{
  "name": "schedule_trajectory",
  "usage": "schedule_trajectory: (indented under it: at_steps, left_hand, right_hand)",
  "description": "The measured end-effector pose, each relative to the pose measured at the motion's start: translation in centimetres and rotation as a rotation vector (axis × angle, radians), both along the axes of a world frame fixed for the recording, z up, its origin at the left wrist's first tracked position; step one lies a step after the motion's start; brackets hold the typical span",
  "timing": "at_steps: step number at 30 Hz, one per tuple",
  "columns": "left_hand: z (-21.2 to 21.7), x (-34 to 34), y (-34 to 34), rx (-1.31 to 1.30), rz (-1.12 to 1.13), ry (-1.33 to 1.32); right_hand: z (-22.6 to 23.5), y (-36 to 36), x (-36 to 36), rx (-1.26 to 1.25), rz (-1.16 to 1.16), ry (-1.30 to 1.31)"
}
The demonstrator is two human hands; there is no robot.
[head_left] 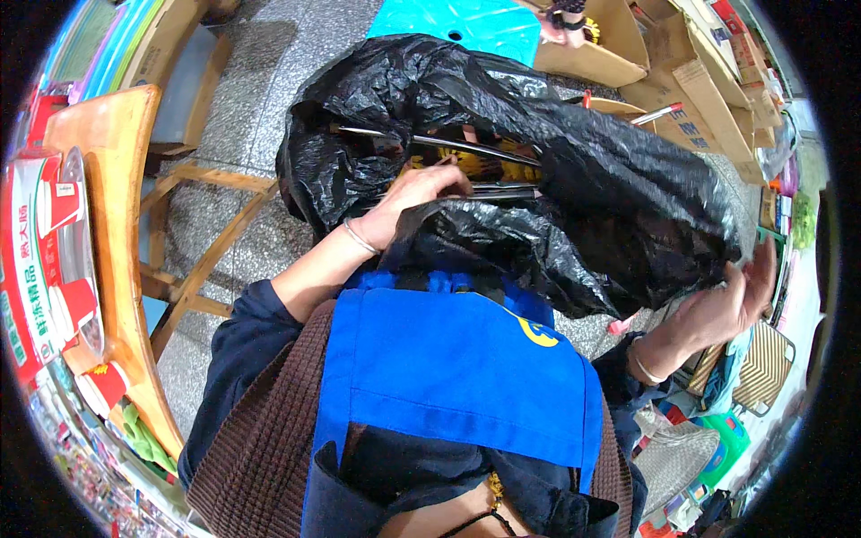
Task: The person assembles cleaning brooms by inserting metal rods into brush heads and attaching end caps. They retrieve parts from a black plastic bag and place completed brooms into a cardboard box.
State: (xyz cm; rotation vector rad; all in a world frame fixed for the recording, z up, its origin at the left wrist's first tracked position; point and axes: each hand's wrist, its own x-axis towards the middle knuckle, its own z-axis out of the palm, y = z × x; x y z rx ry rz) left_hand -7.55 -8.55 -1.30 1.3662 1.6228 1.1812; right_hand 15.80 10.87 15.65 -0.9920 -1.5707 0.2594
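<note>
A large black plastic bag point(619, 179) lies spread open in front of me. Inside its mouth show long thin metal rods point(475, 148) and yellow-and-dark pieces point(502, 169); their kind is not clear. My left hand point(421, 193), a bangle on its wrist, reaches over the near edge into the opening beside the rods. Its fingers are curled, and what they hold is hidden. At the bag's right end my right hand point(731, 300) has the plastic edge between thumb and fingers, with some fingers pointing up.
A turquoise plastic stool point(421, 20) stands beyond the bag. Another person's hand point(565, 31) is over an open cardboard box point(610, 54). More cartons point(691, 99) are at far right. A wooden table point(130, 224) with red-and-white packaging point(27, 260) stands left, near a wooden frame point(215, 247).
</note>
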Motion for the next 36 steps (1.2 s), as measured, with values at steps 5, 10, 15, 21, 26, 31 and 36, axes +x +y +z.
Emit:
schedule_trajectory:
  at_steps: [5, 10, 15, 21, 26, 31, 36]
  left_hand:
    - [-0.9, -0.4, -0.7, -0.068, 0.339, 0.509]
    - [-1.4, -0.7, -1.5, -0.130, 0.418, 0.902]
    - [-1.3, -2.5, -3.8, -0.142, 0.611, 0.823]
    - [-2.1, -5.4, -4.1, -0.185, 0.755, 0.843]
    - [-1.1, -8.0, -2.6, 0.088, 0.780, 0.910]
    - [-1.1, -9.4, -2.3, -0.142, 0.692, 0.787]
    - [-2.1, -12.5, -2.7, -0.275, 0.742, 0.719]
  right_hand:
    - [-0.4, -4.5, -4.5, 0.310, 0.684, -0.361]
    - [-10.0, -5.7, -11.3, 0.251, 0.921, -0.992]
    - [-14.1, -2.3, -11.8, 0.221, 0.516, -1.050]
    - [-14.8, -0.3, -12.5, 0.150, 0.484, -0.992]
    - [-14.8, 0.3, -14.6, 0.108, 0.564, -0.884]
    - [-15.0, 0.2, -16.8, 0.167, 0.568, -0.767]
    - [-16.7, 1.6, -17.7, 0.245, 0.606, -0.799]
